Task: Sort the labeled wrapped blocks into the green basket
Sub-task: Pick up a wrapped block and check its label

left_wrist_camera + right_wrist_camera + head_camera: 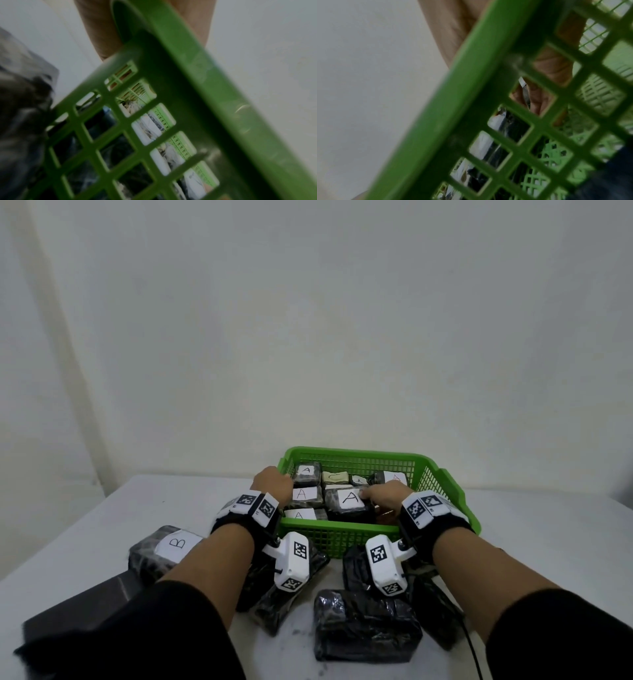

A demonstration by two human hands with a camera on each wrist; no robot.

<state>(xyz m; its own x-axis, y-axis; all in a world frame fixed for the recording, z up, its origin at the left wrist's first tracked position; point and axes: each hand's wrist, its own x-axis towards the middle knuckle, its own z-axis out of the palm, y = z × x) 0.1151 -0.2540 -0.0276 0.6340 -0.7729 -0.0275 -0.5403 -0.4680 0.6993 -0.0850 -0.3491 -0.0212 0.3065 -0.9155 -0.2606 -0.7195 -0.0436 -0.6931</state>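
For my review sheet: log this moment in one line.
left hand: on green basket rim | right hand: on A block | B block: outside

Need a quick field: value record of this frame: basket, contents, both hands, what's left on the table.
basket: green basket on the white table, mesh walls
contents: wrapped blocks, most visible labels read A; one pale block reads C
left hand: at the basket's left rim, fingers curled over it
right hand: inside the basket, on the large A block
outside basket: B block at left; several dark wrapped blocks in front, labels not visible
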